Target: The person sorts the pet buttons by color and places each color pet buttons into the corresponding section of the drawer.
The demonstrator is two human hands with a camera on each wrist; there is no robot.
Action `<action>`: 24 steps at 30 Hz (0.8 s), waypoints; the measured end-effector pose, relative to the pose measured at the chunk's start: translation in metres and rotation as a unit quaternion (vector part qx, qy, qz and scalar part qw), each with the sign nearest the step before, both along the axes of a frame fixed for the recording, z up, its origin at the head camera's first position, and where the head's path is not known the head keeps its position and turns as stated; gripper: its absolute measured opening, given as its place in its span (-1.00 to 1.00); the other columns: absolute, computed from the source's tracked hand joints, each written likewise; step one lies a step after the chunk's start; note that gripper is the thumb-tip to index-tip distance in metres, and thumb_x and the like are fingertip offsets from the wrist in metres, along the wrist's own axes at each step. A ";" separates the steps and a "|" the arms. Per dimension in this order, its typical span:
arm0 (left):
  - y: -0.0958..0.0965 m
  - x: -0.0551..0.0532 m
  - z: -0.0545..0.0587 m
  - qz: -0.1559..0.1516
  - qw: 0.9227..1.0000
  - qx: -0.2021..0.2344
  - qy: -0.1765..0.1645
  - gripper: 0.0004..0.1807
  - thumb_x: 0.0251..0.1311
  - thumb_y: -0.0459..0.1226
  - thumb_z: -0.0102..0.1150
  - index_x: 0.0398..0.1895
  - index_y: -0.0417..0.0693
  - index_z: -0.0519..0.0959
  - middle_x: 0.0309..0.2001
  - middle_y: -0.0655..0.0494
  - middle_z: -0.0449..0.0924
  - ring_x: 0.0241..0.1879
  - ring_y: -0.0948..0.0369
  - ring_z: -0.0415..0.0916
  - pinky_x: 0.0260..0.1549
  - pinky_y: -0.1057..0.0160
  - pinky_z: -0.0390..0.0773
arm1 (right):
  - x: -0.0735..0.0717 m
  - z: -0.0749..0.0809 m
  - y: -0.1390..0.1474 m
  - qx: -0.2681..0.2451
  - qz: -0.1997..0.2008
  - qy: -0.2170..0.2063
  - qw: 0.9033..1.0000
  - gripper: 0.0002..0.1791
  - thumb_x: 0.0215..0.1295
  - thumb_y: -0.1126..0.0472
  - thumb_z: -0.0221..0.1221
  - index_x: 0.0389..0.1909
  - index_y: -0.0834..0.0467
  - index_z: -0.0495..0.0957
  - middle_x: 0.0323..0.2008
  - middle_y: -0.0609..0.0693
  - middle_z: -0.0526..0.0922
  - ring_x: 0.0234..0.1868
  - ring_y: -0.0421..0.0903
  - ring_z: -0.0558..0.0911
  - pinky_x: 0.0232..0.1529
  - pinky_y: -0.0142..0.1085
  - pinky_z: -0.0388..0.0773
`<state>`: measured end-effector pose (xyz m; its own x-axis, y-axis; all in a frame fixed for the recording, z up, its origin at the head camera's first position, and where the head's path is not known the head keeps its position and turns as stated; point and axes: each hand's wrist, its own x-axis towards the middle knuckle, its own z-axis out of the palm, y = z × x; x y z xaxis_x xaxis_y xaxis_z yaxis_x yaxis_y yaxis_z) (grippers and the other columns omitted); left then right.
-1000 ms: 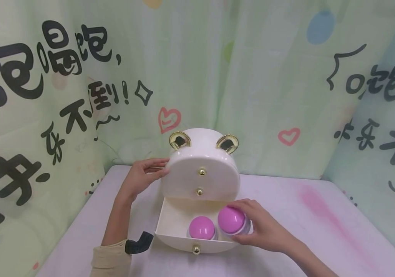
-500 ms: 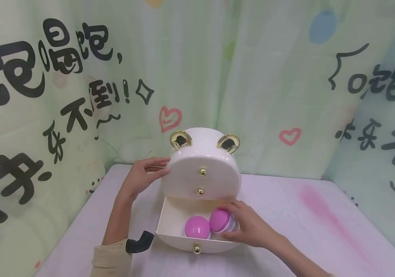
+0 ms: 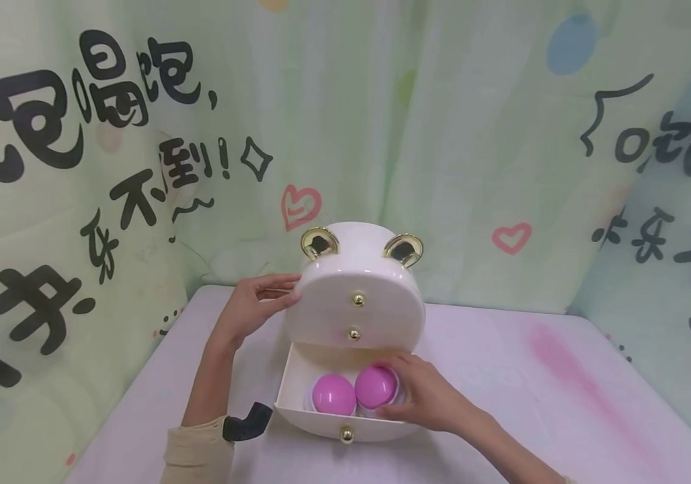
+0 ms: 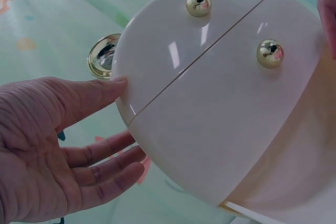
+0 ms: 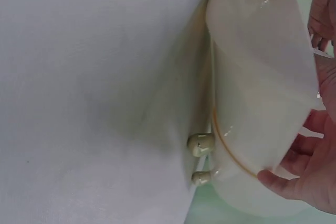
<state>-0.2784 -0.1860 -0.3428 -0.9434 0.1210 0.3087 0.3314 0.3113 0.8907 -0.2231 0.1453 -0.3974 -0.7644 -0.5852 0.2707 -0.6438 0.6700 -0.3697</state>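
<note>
A white rounded box [image 3: 321, 312] with gold knobs and gold ear-like rings stands on the table, its bottom drawer [image 3: 306, 425] pulled out. Two small round jars with glossy pink domed lids sit side by side in the drawer: a left jar [image 3: 333, 395] and a right jar [image 3: 376, 387]. My right hand [image 3: 433, 396] grips the right jar from its right side, thumb toward the front and fingers behind. In the right wrist view the drawer wall hides the jars. My left hand [image 4: 58, 145] touches the box's left side, thumb on the front edge, other fingers extended along the side.
A pale table cover [image 3: 491, 376] spreads around the box, with a pink stain [image 3: 569, 363] to the right. Behind the table hangs a light green curtain [image 3: 460, 168] with black lettering and hearts. A black strap end [image 3: 249, 422] sticks out from the left sleeve.
My right hand has moved the right jar leftward and down into the drawer, against the left jar. The left jar has shifted slightly left. My left hand has stayed on the box.
</note>
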 end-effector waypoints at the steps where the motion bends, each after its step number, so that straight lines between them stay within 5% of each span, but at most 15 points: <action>1: 0.000 0.000 0.000 0.000 1.000 -0.001 0.001 -0.53 0.26 -0.19 0.42 0.23 -0.07 0.66 0.07 -0.11 0.71 0.11 -0.04 0.62 0.09 -0.01 0.57 | 0.001 0.001 0.001 -0.005 0.000 0.006 1.000 -0.32 0.05 -0.01 0.54 0.20 0.08 0.57 0.13 -0.05 0.62 0.11 0.00 0.59 0.12 0.09 0.54; 12: 0.000 -0.001 -0.001 -0.002 1.000 0.002 -0.005 -0.52 0.25 -0.18 0.43 0.24 -0.06 0.65 0.08 -0.11 0.70 0.12 -0.02 0.62 0.07 0.08 0.56 | 0.019 0.015 0.008 -0.066 0.000 0.023 0.998 -0.34 0.14 0.04 0.51 0.28 -0.06 0.54 0.23 -0.20 0.60 0.25 -0.09 0.56 0.22 0.04 0.53; 24: 0.000 0.000 0.000 -0.004 1.000 0.001 -0.003 -0.52 0.25 -0.18 0.43 0.24 -0.07 0.65 0.07 -0.11 0.70 0.11 -0.02 0.62 0.05 0.13 0.56 | 0.044 0.019 0.007 -0.121 0.034 0.063 0.990 -0.40 0.19 0.14 0.48 0.25 -0.10 0.53 0.13 -0.27 0.64 0.17 -0.21 0.61 0.17 -0.16 0.57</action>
<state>-0.2788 -0.1858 -0.3430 -0.9441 0.1275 0.3041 0.3291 0.3064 0.8932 -0.1792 0.1519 -0.3785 -0.6759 -0.5407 0.5007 -0.7363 0.5241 -0.4280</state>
